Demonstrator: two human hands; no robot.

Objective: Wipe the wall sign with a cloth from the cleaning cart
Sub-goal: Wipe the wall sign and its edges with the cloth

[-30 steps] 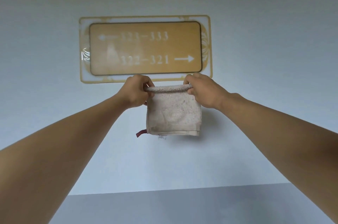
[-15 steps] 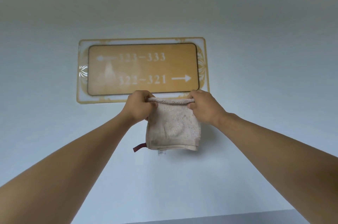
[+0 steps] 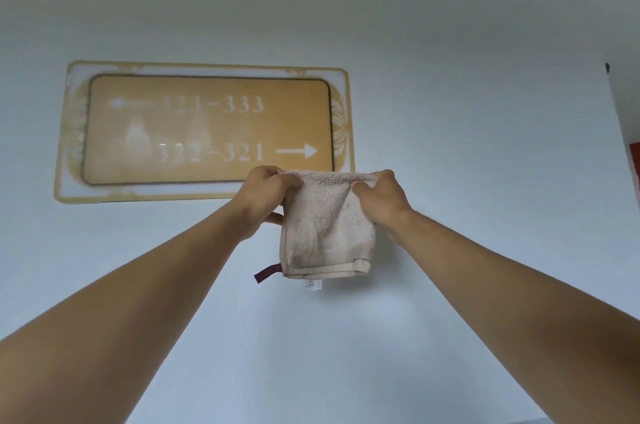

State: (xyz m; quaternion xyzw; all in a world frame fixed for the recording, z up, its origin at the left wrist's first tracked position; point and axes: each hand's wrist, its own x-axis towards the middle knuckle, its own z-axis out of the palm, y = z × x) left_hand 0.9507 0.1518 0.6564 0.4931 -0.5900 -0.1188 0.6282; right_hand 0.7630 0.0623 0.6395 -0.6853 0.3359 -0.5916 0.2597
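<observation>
A golden wall sign (image 3: 207,129) with white room numbers and arrows hangs on the pale wall, smeared with whitish patches on its left half. A folded beige cloth (image 3: 327,233) with a dark red loop at its lower left corner hangs in front of the sign's lower right corner. My left hand (image 3: 265,196) grips the cloth's top left edge, and my right hand (image 3: 379,198) grips its top right edge. Both arms reach up from below.
The pale wall (image 3: 467,112) fills most of the view. At the far right a wall corner (image 3: 620,118) shows, with a small red patch (image 3: 634,167) beyond it.
The view has tilted up and shifted right, so the sign sits lower and further left. My hands have drawn closer together on the cloth's top edge, which now bunches.
</observation>
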